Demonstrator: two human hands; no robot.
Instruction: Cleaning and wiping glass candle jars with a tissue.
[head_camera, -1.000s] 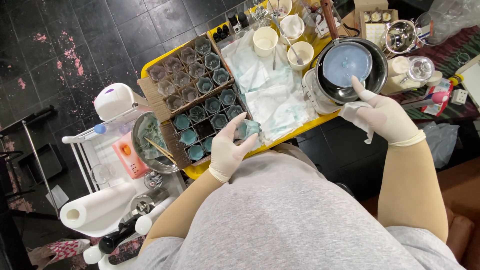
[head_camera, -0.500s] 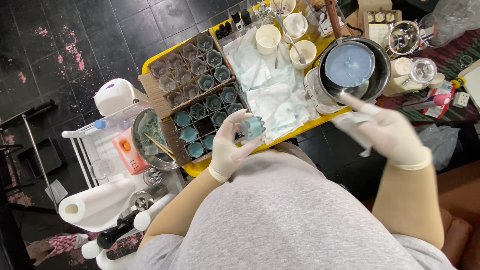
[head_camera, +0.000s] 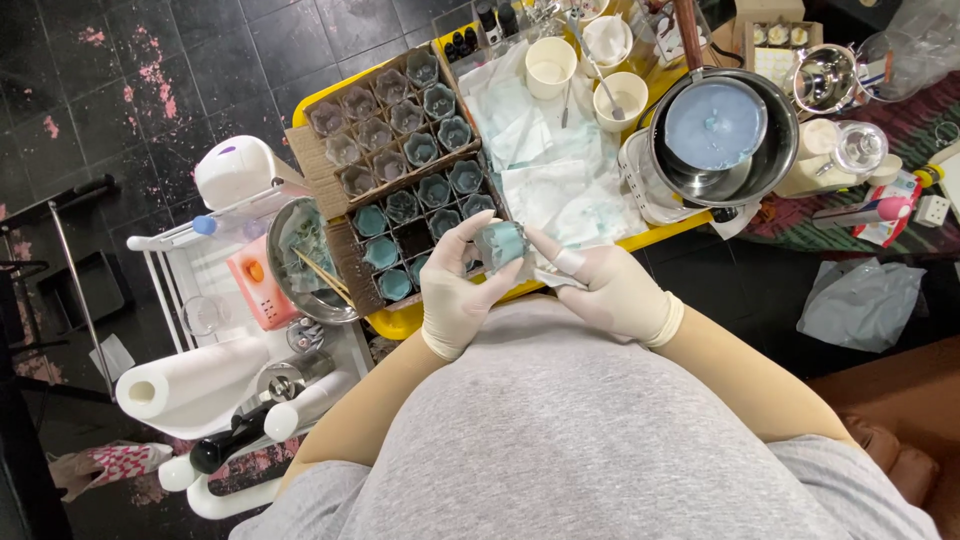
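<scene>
A small teal-filled glass jar (head_camera: 499, 243) is held between two gloved hands: the left hand (head_camera: 457, 296) is wrapped around its left side, while the right hand (head_camera: 608, 289) is pressed against its right side. Just beyond, a cardboard box (head_camera: 330, 190) of similar jars is set on a yellow tray (head_camera: 400, 322). A steel pot (head_camera: 725, 135) of pale blue wax is seen far right.

Yellow surface (head_camera: 402, 322) carrying cardboard divider box (head_camera: 400, 180) of small jars, white cloths (head_camera: 550, 160), paper cups (head_camera: 585, 70), steel pot (head_camera: 730, 140) sitting at edge.
</scene>
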